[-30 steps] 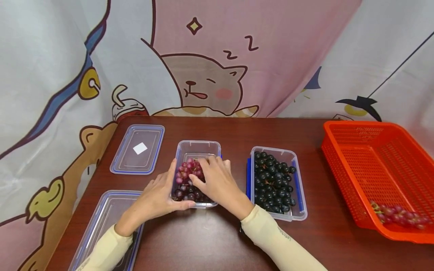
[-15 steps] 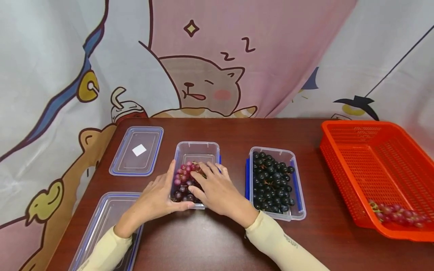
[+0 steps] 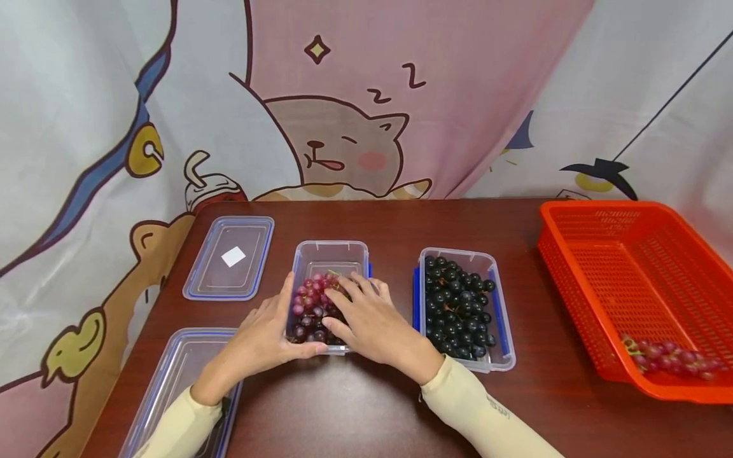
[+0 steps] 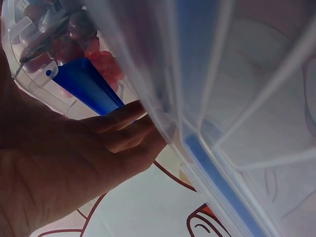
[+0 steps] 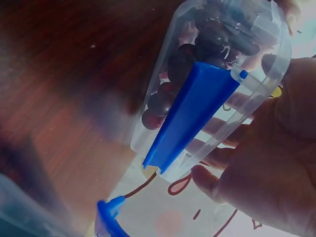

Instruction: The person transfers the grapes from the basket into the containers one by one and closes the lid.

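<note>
A clear plastic food box (image 3: pixel 332 251) stands at the middle left of the table. Red grapes (image 3: pixel 312 289) and darker purple grapes (image 3: pixel 309 329) fill its near part. My left hand (image 3: pixel 260 334) rests at the box's near left corner, thumb straight along the front edge and fingers against the left wall beside a blue latch (image 4: pixel 89 84). Over the box's right side, my right hand (image 3: pixel 369 321) lies with fingers spread on the grapes and across the rim. Its palm hides some grapes. The right wrist view shows another blue latch (image 5: pixel 192 118) on the wall.
Right of my hands stands a second clear box (image 3: pixel 505 366) with black grapes (image 3: pixel 458 305). A red basket (image 3: pixel 578 305) holds a bunch of red grapes (image 3: pixel 670 357) at the far right. Two clear lids, a small one (image 3: pixel 229 257) and a larger one (image 3: pixel 177 362), lie at the left.
My right hand has come back toward me from deeper in the box, and its fingers have spread out. More red grapes show. My left hand keeps its place on the box.
</note>
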{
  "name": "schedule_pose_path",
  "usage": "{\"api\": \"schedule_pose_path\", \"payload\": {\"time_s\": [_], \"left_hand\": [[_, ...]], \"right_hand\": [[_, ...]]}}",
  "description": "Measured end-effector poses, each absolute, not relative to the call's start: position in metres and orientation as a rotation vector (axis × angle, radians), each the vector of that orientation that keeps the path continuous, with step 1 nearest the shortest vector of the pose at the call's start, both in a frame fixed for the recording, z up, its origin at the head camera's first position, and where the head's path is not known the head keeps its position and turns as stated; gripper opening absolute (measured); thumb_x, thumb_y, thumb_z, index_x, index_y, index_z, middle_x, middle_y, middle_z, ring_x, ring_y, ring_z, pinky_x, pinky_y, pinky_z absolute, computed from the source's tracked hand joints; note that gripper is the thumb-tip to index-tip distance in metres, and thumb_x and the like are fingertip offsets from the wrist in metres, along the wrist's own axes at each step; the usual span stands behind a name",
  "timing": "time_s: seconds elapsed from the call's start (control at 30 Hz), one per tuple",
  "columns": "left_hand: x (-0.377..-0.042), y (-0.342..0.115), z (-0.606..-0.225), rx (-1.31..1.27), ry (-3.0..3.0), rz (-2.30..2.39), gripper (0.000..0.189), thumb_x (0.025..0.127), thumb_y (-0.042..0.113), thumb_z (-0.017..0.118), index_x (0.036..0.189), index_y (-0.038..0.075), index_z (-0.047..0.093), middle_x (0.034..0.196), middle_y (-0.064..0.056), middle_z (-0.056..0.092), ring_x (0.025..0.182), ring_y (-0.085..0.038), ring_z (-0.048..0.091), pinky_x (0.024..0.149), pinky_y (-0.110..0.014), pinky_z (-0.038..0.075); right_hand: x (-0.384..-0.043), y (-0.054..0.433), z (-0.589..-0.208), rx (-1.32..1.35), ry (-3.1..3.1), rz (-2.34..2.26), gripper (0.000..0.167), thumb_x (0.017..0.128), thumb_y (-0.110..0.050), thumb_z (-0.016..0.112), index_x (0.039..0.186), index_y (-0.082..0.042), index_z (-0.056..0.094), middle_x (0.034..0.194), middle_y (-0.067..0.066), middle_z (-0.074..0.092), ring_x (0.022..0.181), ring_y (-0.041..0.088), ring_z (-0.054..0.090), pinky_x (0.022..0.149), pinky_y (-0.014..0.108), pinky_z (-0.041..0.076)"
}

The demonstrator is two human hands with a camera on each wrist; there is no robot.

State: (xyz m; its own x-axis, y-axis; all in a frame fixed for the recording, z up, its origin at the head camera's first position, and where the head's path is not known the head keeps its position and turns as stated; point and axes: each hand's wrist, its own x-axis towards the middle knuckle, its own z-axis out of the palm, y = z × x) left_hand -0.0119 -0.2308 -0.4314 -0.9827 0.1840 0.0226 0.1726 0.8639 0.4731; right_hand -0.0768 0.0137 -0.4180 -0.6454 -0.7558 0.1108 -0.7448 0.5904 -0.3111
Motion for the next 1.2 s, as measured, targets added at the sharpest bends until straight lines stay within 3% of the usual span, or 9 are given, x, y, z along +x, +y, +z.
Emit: {"api": "schedule_pose_path", "payload": {"time_s": [0.33, 0.63, 0.87, 1.2], "left_hand": [[-0.013, -0.231, -0.431, 0.310, 3.022, 0.749, 0.144, 0.079, 0.074, 0.086, 0.173, 0.000, 0.006, 0.157, -0.037, 0.048, 0.137, -0.055, 0.054, 0.100, -0.075, 0.048], [-0.013, -0.231, -0.429, 0.303, 3.021, 0.733, 0.145, 0.079, 0.077, 0.084, 0.173, -0.001, 0.006, 0.161, -0.038, 0.043, 0.140, -0.056, 0.051, 0.102, -0.076, 0.046], [-0.011, -0.234, -0.430, 0.332, 3.032, 0.717, 0.145, 0.079, 0.077, 0.084, 0.173, -0.002, 0.007, 0.160, -0.039, 0.042, 0.139, -0.057, 0.051, 0.101, -0.076, 0.047], [-0.015, -0.233, -0.429, 0.307, 2.986, 0.739, 0.146, 0.080, 0.079, 0.082, 0.174, 0.000, 0.002, 0.165, -0.038, 0.037, 0.145, -0.056, 0.046, 0.106, -0.077, 0.043]], "right_hand": [[-0.077, 0.025, -0.414, -1.381, 2.770, -0.608, 0.060, 0.115, -0.051, 0.050, 0.162, -0.013, 0.052, 0.167, 0.017, 0.043, 0.153, 0.037, 0.041, 0.114, 0.063, 0.034], [-0.077, 0.045, -0.411, -1.413, 2.823, -0.667, 0.070, 0.108, -0.057, 0.062, 0.164, -0.016, 0.051, 0.171, 0.009, 0.042, 0.154, 0.032, 0.042, 0.112, 0.060, 0.042], [-0.078, 0.056, -0.410, -1.320, 2.855, -0.690, 0.075, 0.107, -0.063, 0.061, 0.165, -0.017, 0.049, 0.172, 0.010, 0.041, 0.155, 0.031, 0.040, 0.115, 0.063, 0.040], [-0.087, 0.075, -0.404, -1.305, 2.929, -0.797, 0.073, 0.105, -0.055, 0.070, 0.162, -0.013, 0.053, 0.167, 0.008, 0.048, 0.153, 0.027, 0.045, 0.116, 0.060, 0.040]]}}
